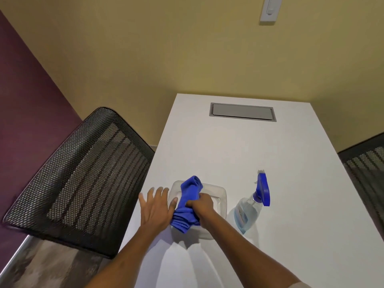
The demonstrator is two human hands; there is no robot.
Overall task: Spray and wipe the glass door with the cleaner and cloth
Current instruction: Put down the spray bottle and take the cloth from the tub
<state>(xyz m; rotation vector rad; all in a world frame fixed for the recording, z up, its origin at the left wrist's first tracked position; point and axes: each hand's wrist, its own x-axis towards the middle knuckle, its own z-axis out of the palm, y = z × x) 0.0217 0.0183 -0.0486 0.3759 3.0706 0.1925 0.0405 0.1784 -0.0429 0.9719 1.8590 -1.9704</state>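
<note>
A blue cloth (190,194) is bunched in my right hand (200,204), which is closed around its middle over a clear plastic container (218,193) on the white table (239,146). My left hand (155,206) is flat with fingers spread beside the container's left side, the thumb touching the cloth. A clear spray bottle of cleaner (248,210) with a blue trigger head (262,189) stands to the right of the container, apart from both hands. No glass door is in view.
A black mesh chair back (83,175) stands close on the left of the table. Another mesh chair (367,169) is at the right edge. A grey cable hatch (242,111) is set in the table's far end. A wall switch (270,9) is up high.
</note>
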